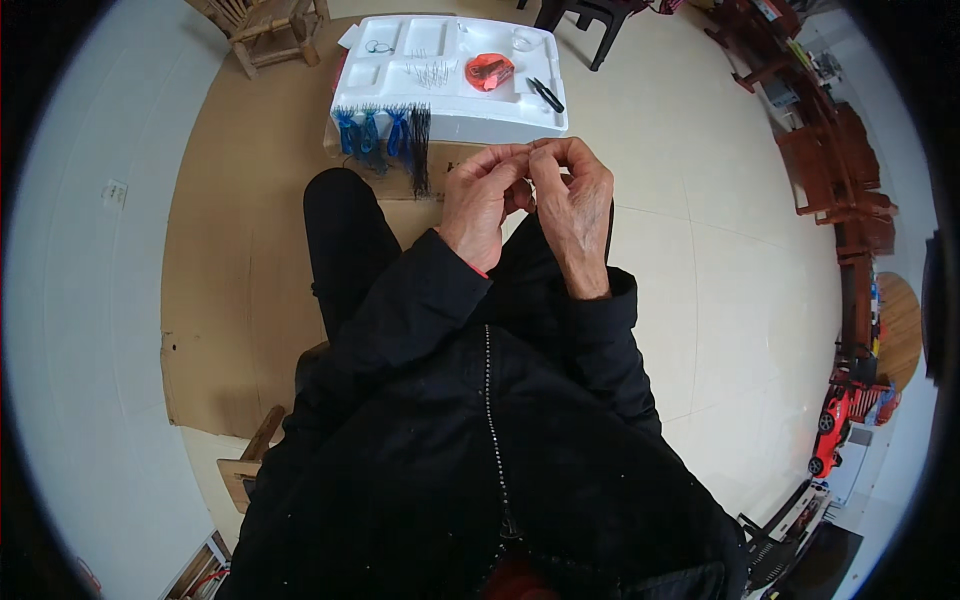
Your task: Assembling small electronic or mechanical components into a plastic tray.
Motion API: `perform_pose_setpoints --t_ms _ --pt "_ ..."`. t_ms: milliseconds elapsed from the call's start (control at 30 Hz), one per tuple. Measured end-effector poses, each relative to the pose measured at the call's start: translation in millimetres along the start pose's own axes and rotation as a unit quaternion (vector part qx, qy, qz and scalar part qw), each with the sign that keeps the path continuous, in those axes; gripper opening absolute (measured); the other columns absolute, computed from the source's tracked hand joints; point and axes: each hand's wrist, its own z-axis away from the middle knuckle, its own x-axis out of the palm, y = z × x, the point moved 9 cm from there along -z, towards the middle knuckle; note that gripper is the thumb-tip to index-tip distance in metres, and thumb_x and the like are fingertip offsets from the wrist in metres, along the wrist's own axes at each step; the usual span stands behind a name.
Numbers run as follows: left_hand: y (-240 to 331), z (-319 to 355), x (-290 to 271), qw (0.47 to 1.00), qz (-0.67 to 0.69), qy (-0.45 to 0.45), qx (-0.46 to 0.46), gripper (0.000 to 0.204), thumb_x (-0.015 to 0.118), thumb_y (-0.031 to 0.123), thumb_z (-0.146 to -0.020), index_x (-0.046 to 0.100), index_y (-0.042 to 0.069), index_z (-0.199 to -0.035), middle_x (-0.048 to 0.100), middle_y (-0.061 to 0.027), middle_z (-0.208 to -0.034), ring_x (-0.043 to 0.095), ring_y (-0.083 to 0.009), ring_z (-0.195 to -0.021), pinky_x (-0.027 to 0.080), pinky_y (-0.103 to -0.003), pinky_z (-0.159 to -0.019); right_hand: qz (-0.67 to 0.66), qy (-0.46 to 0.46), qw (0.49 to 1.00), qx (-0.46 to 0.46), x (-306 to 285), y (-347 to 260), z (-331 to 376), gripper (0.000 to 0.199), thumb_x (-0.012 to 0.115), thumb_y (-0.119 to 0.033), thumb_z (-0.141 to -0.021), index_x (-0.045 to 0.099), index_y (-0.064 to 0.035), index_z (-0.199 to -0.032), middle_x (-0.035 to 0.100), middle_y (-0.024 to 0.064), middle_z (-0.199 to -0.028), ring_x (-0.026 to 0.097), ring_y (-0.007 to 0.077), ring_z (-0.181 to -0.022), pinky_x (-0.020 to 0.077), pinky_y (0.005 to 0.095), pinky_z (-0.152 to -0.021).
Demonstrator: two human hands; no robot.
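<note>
My left hand point(476, 205) and my right hand point(574, 208) meet in front of my lap, thumbs and fingertips pinched together and nearly touching. Whatever lies between the fingertips is too small to make out. Just beyond them stands a white foam tray point(470, 112) with moulded compartments. It carries thin wire-like pieces point(428, 74), a red-orange bag or wrapper point(489, 72) with dark contents, small black-handled snips point(546, 95) and a clear round cup point(524, 40). Along its near left edge hang blue bundles point(397, 132) and a bundle of black strands point(420, 150).
The tray rests on a cardboard box point(375, 180). Flat cardboard point(230, 260) covers the floor to my left; pale tiles point(740, 260) lie to the right. A wooden chair point(270, 35) and a dark stool point(590, 25) stand beyond. A red toy car point(830, 430) is far right.
</note>
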Motion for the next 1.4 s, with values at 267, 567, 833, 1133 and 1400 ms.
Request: perform_pose_setpoints --t_ms 267,567,833,1133,1400 --pt "-1.2 -0.3 0.0 1.0 0.002 0.001 0.003 0.013 0.057 0.007 -0.089 0.063 -0.002 -0.096 0.06 -0.0023 -0.075 0.05 -0.0091 -0.056 0.045 -0.023 -0.055 0.004 0.003 1.0 -0.006 -1.1 -1.5 -0.1 0.018 0.055 -0.01 -0.084 0.059 0.0084 -0.082 0.061 0.0092 -0.065 0.06 0.0128 -0.055 0.0484 0.0248 -0.049" --pt "1.4 1.6 3.3 1.0 0.001 0.002 0.011 0.012 0.056 0.007 -0.09 0.063 -0.001 -0.096 0.06 -0.0018 -0.076 0.05 -0.0085 -0.057 0.045 -0.024 -0.055 -0.007 0.009 1.0 0.002 -1.1 -2.2 0.8 0.019 0.054 -0.009 -0.084 0.059 0.0088 -0.081 0.06 0.0091 -0.064 0.058 0.0118 -0.053 0.0477 0.0245 -0.048" --pt "-0.5 0.3 -0.3 1.0 0.001 -0.007 0.014 0.013 0.056 0.007 -0.09 0.063 -0.001 -0.097 0.062 -0.0026 -0.08 0.051 -0.0085 -0.058 0.046 -0.024 -0.055 -0.015 0.006 1.0 0.009 0.4 -1.6 1.8 0.02 0.055 -0.01 -0.084 0.059 0.0086 -0.081 0.06 0.0092 -0.064 0.059 0.0122 -0.053 0.0478 0.0249 -0.048" --pt "1.6 2.2 2.6 1.0 0.0 -0.003 0.018 0.013 0.056 0.007 -0.09 0.063 -0.001 -0.097 0.063 -0.0032 -0.081 0.051 -0.0083 -0.058 0.046 -0.024 -0.056 -0.002 0.01 1.0 0.008 -1.6 1.0 0.7 0.019 0.055 -0.01 -0.084 0.059 0.0085 -0.081 0.061 0.0094 -0.064 0.06 0.0128 -0.054 0.0481 0.0254 -0.049" --pt "1.1 2.9 3.1 1.0 -0.002 0.001 0.018 0.014 0.057 0.007 -0.089 0.063 -0.002 -0.097 0.063 -0.003 -0.082 0.051 -0.0079 -0.058 0.046 -0.023 -0.056 -0.012 0.009 1.0 0.014 -1.8 5.1 0.9 0.019 0.054 -0.01 -0.084 0.059 0.0086 -0.082 0.061 0.01 -0.065 0.061 0.0135 -0.055 0.0482 0.0261 -0.05"
